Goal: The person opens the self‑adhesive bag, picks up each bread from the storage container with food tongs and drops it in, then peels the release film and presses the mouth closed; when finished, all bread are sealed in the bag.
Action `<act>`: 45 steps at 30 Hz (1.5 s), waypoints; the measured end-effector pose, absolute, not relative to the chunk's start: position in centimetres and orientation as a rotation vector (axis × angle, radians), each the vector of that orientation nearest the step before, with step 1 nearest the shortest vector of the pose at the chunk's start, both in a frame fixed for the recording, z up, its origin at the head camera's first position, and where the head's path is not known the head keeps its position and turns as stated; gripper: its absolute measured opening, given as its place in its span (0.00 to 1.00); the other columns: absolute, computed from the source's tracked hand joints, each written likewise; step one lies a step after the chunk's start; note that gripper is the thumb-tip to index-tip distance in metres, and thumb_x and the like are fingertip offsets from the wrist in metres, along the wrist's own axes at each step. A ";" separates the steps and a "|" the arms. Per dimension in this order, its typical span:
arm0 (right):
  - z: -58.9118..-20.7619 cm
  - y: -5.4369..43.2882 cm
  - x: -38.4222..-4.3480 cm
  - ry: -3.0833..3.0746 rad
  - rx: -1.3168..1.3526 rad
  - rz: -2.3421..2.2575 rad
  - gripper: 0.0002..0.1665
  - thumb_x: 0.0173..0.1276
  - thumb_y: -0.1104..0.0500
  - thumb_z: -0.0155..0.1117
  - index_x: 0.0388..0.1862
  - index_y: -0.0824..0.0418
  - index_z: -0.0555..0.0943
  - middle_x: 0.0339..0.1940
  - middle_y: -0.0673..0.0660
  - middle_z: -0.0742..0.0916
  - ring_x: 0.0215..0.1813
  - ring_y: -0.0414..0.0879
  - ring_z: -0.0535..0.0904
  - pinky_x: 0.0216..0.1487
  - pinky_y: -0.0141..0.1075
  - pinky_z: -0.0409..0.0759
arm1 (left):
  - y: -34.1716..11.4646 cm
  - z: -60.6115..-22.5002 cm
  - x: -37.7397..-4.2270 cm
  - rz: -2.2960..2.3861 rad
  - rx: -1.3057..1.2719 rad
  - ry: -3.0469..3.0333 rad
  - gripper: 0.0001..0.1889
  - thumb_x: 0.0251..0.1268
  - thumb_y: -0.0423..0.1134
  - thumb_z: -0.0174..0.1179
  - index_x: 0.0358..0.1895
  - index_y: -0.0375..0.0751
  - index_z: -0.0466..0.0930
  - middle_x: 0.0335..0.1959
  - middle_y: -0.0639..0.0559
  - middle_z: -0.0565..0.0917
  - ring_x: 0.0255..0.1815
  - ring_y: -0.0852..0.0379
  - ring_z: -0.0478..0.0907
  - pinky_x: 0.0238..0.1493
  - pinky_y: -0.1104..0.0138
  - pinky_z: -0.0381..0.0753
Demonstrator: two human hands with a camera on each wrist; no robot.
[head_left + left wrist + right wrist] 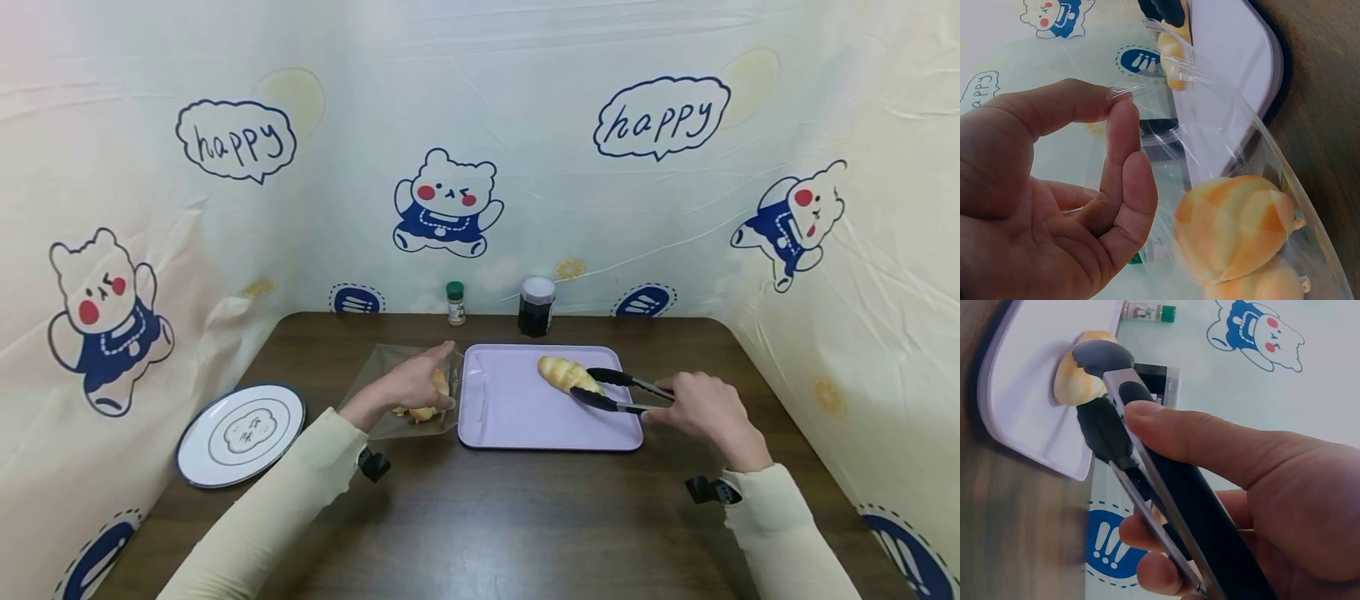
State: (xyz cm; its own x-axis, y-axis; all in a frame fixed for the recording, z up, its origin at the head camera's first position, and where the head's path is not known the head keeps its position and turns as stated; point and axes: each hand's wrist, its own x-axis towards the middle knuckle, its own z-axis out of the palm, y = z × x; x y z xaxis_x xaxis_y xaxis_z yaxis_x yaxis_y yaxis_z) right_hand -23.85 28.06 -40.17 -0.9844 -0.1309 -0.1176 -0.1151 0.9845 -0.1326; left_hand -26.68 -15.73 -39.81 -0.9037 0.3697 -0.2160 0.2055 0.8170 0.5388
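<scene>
Pale sleeves [266, 508] come closest to my head camera, reaching across the dark wood surface [480, 517]. On the cloth [540, 100] behind, I can read "happy" twice, each inside a speech bubble. Two characters, 食味, are printed on the white plate [206, 462] at the far left. A small bottle [456, 312] with a green cap carries a label too small for me to read; further right stands a jar [535, 316] with a pale lid, dark below. Between plate and tray [517, 425], a clear bag [378, 365] lies with rolls [1235, 228] in it, at least two on my left wrist feed, its film lapping the tray's left side. On the left hand [411, 385], the grip pinches that film at the fingertips. The right hand [707, 410] has its grip wrapped round the tongs [1194, 500], whose black tips straddle the right end of a bread [562, 373] lying on the lilac tray; whether they squeeze it I cannot tell
</scene>
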 end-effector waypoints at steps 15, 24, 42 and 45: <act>-39.3 26.9 -23.5 3.064 -0.388 -0.267 0.41 0.54 0.31 0.72 0.60 0.55 0.84 0.50 0.63 0.88 0.40 0.52 0.80 0.32 0.46 0.78 | -15.7 -39.8 -26.8 0.766 0.421 2.673 0.54 0.56 0.41 0.72 0.81 0.41 0.44 0.83 0.43 0.48 0.81 0.41 0.53 0.79 0.47 0.56; -38.2 24.6 -22.8 3.093 -0.547 -0.270 0.41 0.53 0.32 0.73 0.59 0.55 0.84 0.58 0.65 0.86 0.54 0.62 0.84 0.49 0.59 0.81 | -15.6 -40.0 -26.8 0.761 0.392 2.676 0.54 0.56 0.41 0.71 0.81 0.43 0.44 0.83 0.44 0.49 0.81 0.41 0.53 0.79 0.47 0.57; -37.7 19.1 -23.2 3.082 -0.722 -0.234 0.37 0.52 0.34 0.75 0.57 0.53 0.86 0.51 0.57 0.89 0.39 0.48 0.82 0.27 0.38 0.76 | -15.6 -39.9 -26.6 0.781 0.434 2.672 0.56 0.54 0.38 0.72 0.81 0.41 0.42 0.83 0.45 0.47 0.81 0.43 0.52 0.79 0.48 0.57; -37.7 18.2 -23.2 3.088 -0.718 -0.230 0.37 0.52 0.34 0.76 0.56 0.53 0.86 0.50 0.56 0.90 0.40 0.48 0.82 0.27 0.38 0.76 | -15.5 -39.7 -26.5 0.789 0.446 2.672 0.56 0.54 0.37 0.72 0.81 0.41 0.42 0.83 0.44 0.47 0.81 0.42 0.52 0.79 0.48 0.56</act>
State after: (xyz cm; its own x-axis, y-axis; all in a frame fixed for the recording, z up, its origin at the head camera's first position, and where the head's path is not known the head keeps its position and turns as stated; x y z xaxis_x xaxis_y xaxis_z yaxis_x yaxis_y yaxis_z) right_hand -23.19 18.23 -37.74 -0.8973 -0.4360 0.0690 -0.4414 0.8875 -0.1321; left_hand -26.53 -15.47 -39.74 -0.9003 0.3801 -0.2120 0.2039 0.7987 0.5662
